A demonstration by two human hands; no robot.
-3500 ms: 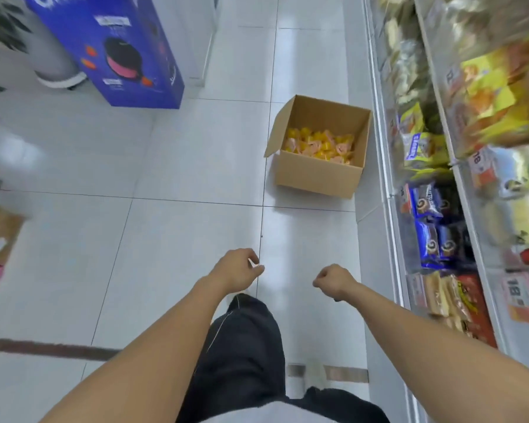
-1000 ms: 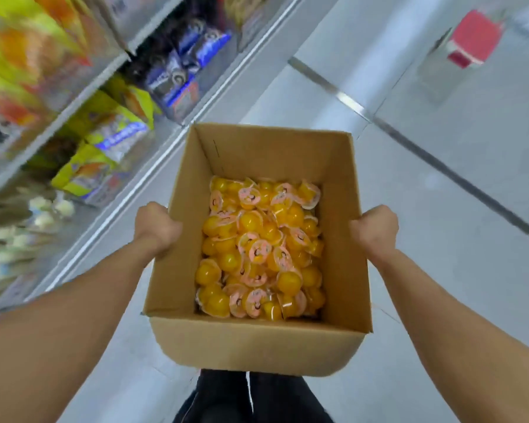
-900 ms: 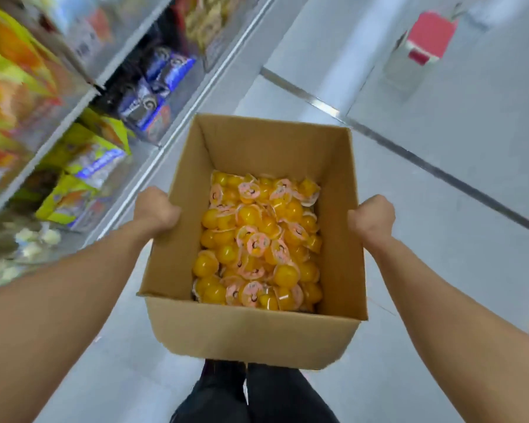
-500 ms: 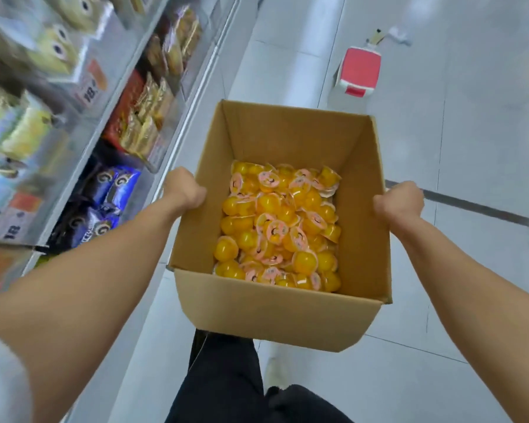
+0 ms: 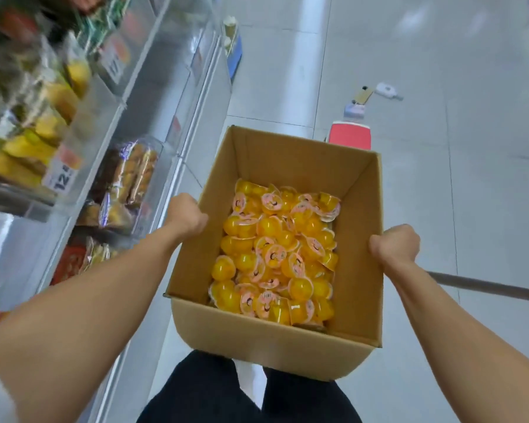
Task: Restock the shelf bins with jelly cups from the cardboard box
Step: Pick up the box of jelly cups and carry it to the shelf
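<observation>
I carry an open cardboard box (image 5: 269, 346) in front of me, above the floor. Its bottom is covered with several yellow jelly cups (image 5: 275, 251) with pink printed lids. My left hand (image 5: 186, 216) grips the box's left wall at the rim. My right hand (image 5: 394, 245) grips the right wall at the rim. The shelf bins (image 5: 98, 123) of clear plastic run along my left, holding yellow and brown snack packs; the upper ones are blurred.
A red and white box (image 5: 350, 135) stands on the white tiled floor just beyond the cardboard box. Small items, a phone-like object (image 5: 362, 94) and a white device (image 5: 387, 90), lie farther off. A dark floor strip (image 5: 486, 285) runs at right.
I picked the box up from the floor and turned; over the last second the shelf has swung by on my left and the red box has come closer. Both hands keep their grip.
</observation>
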